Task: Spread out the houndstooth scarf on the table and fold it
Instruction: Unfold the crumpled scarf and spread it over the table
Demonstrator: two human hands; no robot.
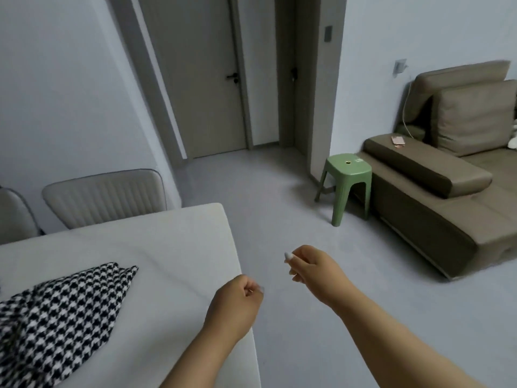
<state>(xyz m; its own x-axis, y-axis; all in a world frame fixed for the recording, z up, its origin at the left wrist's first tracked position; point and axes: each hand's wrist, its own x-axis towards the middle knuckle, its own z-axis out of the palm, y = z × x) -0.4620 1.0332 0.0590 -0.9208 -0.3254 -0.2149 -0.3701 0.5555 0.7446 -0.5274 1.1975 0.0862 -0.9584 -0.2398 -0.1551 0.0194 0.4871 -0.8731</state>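
The black-and-white houndstooth scarf (58, 315) lies on the near left of the white worktop (167, 247). Two pale padded chairs (106, 197) stand behind its far edge. Far right, a green plastic stool (347, 183) stands just left of the brown sofa (436, 191).

White table (167, 247) — one rumpled houndstooth scarf (61, 317) lies on its near-left part
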